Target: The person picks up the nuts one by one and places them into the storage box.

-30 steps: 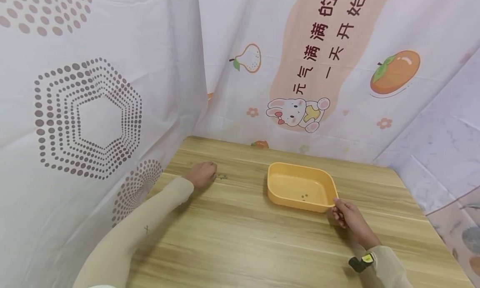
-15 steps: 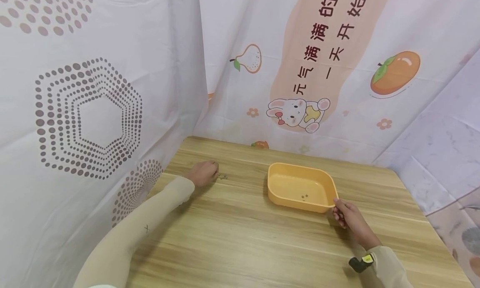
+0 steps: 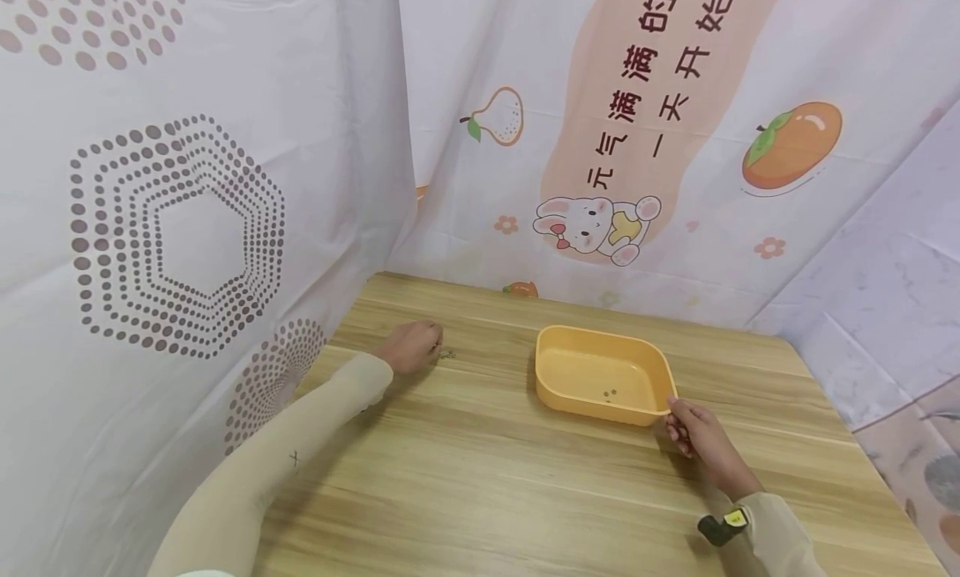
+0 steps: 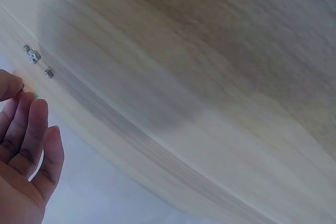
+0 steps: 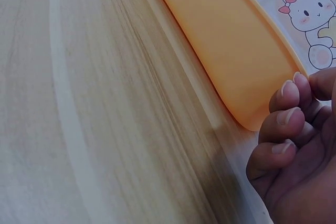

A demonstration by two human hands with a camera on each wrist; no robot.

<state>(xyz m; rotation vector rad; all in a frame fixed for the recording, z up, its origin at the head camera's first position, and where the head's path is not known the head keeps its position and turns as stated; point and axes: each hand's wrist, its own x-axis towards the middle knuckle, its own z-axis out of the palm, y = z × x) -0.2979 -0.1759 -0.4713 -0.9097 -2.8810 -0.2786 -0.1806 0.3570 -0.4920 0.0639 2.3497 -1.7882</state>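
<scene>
My left hand is low over the far left of the table, beside a small cluster of metal nuts. In the left wrist view, thumb and forefinger pinch a small dark nut, mostly covered by the fingertips; several more nuts lie on the wood just past them. A shallow yellow-orange tray stands right of centre with a few small nuts on its floor. With thumb and fingers, my right hand grips the tray's near right corner, as the right wrist view also shows.
The wood-grain table ends at a printed cloth backdrop behind, with a dotted white curtain along the left. More pale cloth hangs on the right. A black strap device sits at my right wrist.
My left hand has shifted slightly right, toward the loose nuts, and covers part of where they lay in view. The right hand and the tray have stayed in place.
</scene>
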